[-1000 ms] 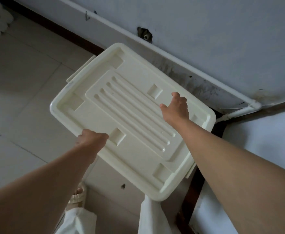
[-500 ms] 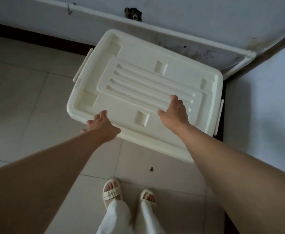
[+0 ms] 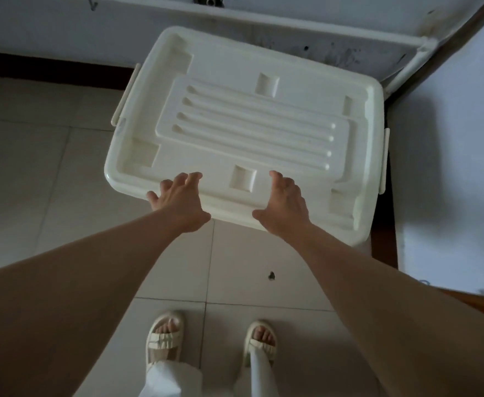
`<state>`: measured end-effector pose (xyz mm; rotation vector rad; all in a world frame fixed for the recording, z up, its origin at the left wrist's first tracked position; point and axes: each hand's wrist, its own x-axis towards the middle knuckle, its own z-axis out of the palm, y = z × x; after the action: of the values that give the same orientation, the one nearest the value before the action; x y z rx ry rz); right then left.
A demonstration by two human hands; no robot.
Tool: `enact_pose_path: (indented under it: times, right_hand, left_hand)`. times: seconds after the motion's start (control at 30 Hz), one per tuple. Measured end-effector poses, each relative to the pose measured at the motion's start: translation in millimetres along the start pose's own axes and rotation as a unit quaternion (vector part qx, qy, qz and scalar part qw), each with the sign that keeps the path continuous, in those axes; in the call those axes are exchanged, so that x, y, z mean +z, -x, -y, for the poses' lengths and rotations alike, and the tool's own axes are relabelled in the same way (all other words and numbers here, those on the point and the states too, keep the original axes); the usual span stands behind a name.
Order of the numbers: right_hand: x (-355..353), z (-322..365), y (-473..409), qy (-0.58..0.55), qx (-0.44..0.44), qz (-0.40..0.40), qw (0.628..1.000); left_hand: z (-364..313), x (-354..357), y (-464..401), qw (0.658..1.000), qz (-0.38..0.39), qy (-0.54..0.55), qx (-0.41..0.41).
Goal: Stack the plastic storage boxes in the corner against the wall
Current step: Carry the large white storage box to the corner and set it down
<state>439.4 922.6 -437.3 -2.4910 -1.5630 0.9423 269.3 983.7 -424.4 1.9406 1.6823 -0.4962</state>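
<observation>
A cream plastic storage box (image 3: 252, 124) with a ribbed lid sits in the corner, its far side near the back wall and its right end close to the side wall. Clip handles show on its left (image 3: 123, 101) and right (image 3: 384, 161) ends. Whatever is under it is hidden. My left hand (image 3: 180, 200) is at the lid's near edge with fingers spread, gripping nothing. My right hand (image 3: 283, 204) lies flat on the near rim, fingers loosely apart.
A white pipe (image 3: 292, 24) runs along the back wall and bends down at the corner. Dark skirting (image 3: 49, 70) lines the wall's foot. The side wall (image 3: 450, 167) stands to the right. My sandalled feet (image 3: 165, 336) stand on the tiled floor.
The box has gone from being carried at a tilt to sitting square in the corner. Both hands have slid back to its near edge and loosened.
</observation>
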Motion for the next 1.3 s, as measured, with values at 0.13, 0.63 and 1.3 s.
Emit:
enact_pose_path:
  times: [0.13, 0.63, 1.3]
  right_hand:
    - [35.7, 1.4, -3.0, 0.09, -0.029, -0.038, 0.995]
    - [90.3, 16.5, -11.7, 0.334, -0.087, -0.226, 0.911]
    - [31.9, -56.2, -37.6, 0.346, -0.159, -0.252, 0.89]
  left_hand:
    - [15.7, 10.8, -21.0, 0.987, -0.039, -0.124, 0.093]
    - [52.0, 46.6, -68.8, 0.884, -0.181, -0.328, 0.279]
    - [-43.7, 51.5, -68.6, 0.908, -0.138, -0.342, 0.2]
